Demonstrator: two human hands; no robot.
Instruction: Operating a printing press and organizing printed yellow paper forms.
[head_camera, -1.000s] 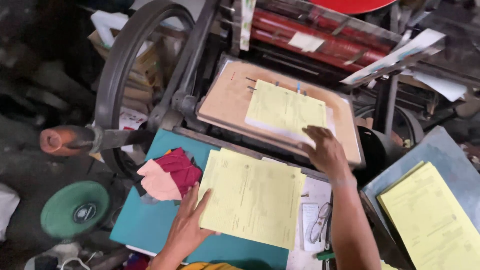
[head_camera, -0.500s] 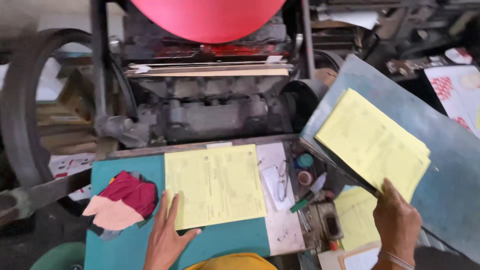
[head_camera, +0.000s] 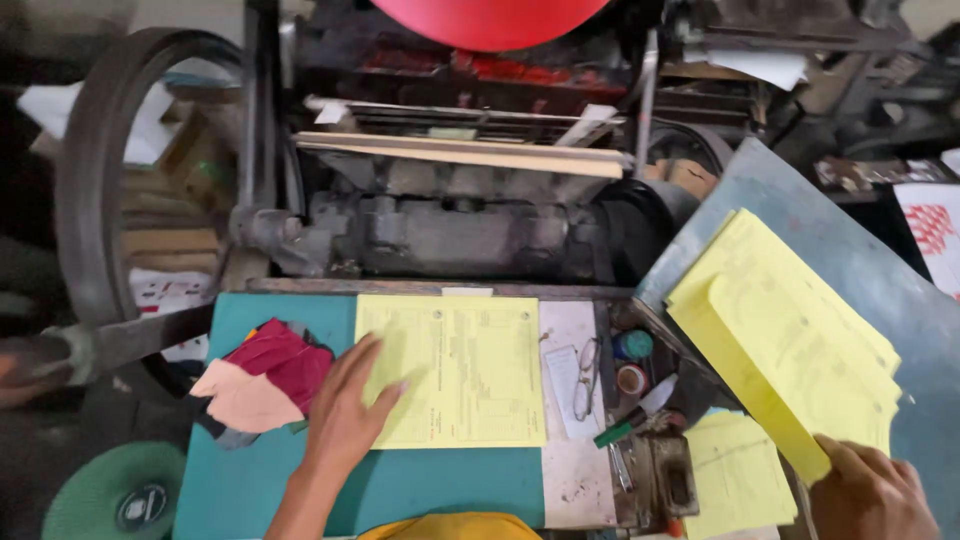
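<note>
L hand (head_camera: 345, 415) lies flat, fingers spread and released, palm pressing the lower-left corner of the yellow sheet (head_camera: 455, 370) on the teal table (head_camera: 240, 490), just right of the red/pink rags (head_camera: 262, 385). R hand (head_camera: 868, 492) is pinched on the bottom corner of the yellow stack (head_camera: 790, 345), which lies tilted on the grey board (head_camera: 800, 210) at right. Paper looks thin, light and floppy, probably slick sheet-on-sheet and easy to crease; best taken by a corner or edge w/ thumb + fingertips. Glasses (head_camera: 588, 375) and marker (head_camera: 632, 420) sit between the two piles. Press (head_camera: 450, 230) sits behind the table, w/ red disc (head_camera: 490, 15) on top.
</note>
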